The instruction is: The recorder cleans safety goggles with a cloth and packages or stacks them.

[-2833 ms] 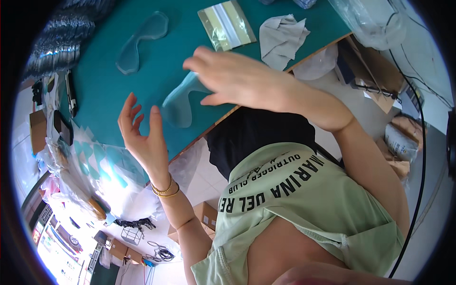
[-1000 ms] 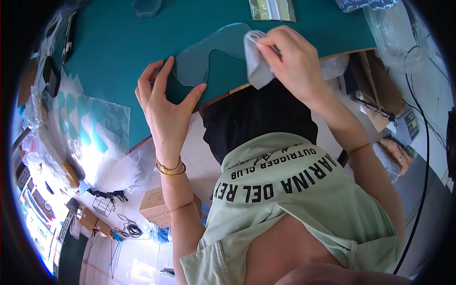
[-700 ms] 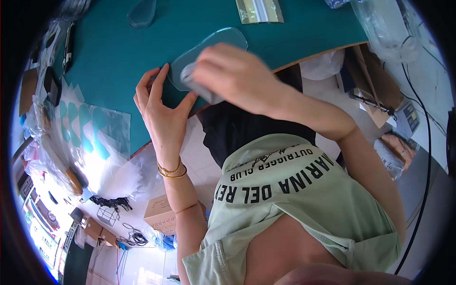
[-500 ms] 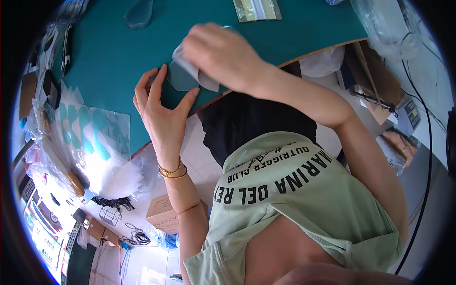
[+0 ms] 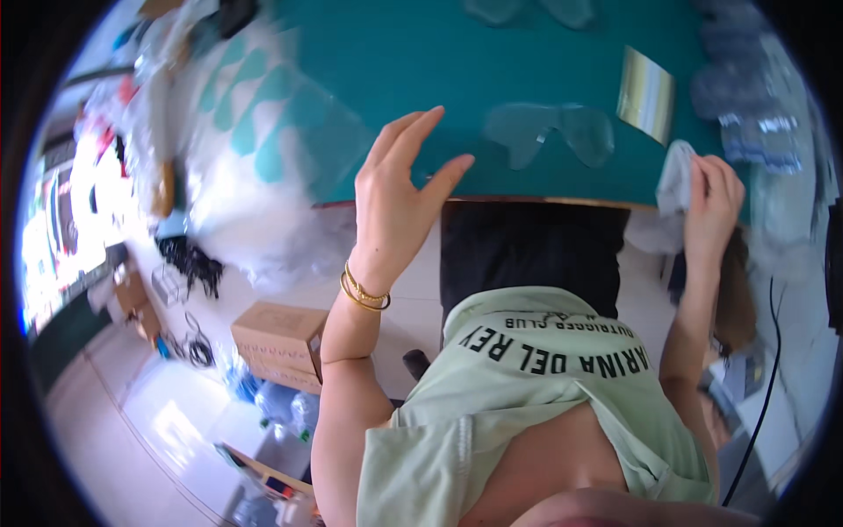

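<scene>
A clear goggle-shaped lens (image 5: 587, 136), with two lobes and a nose notch, lies flat on the green tabletop (image 5: 386, 53). My left hand (image 5: 399, 180) hovers by the table's near edge, left of the lens, its fingers spread and nothing in them. Off to the right, my right hand (image 5: 716, 193) pinches a crumpled white cloth (image 5: 674, 180), apart from the lens. A yellowish flat packet (image 5: 645, 95) lies on the table between the lens and the cloth. Another clear lens-shaped piece (image 5: 569, 10) is partly cut off at the top.
Plastic sheets with teal drop-shaped pieces (image 5: 272, 154) spread over the table's left part. Clear plastic packages (image 5: 755, 114) crowd the right side. A cardboard box (image 5: 277, 338) and plastic bottles (image 5: 303, 413) stand on the floor at left. A black cable (image 5: 762, 413) hangs at right.
My right hand has moved right, away from the lens, with the cloth. My left hand has let go of the lens and come off the table. The view has turned.
</scene>
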Motion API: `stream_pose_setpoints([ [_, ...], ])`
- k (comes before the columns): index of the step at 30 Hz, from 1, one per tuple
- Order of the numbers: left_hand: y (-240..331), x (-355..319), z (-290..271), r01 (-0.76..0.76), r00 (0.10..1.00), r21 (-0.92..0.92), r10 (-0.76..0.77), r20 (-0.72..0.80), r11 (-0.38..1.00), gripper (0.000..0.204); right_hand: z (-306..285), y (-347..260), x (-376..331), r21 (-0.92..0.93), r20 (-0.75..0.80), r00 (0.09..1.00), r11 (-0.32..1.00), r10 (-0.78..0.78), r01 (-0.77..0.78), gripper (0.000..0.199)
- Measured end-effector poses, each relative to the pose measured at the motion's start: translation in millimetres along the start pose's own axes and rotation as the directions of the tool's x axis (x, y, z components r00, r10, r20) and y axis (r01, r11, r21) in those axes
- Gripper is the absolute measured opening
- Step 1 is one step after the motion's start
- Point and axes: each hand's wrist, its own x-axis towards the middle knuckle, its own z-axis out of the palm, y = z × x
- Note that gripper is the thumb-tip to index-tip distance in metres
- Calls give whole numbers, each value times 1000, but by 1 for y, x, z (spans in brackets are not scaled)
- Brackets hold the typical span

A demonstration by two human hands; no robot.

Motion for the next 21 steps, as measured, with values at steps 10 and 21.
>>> stream_pose_setpoints([
  [10, -150, 32, -147, 534, 823, 385, -356, -443, 753, 99, 2, -150, 93, 410, -215, 917, 821, -337, 397, 14],
  [21, -155, 93, -150, 368, 802, -335, -478, -358, 867, 48, 81, -292, 89, 550, 32, 504, 436, -863, 712, 76],
])
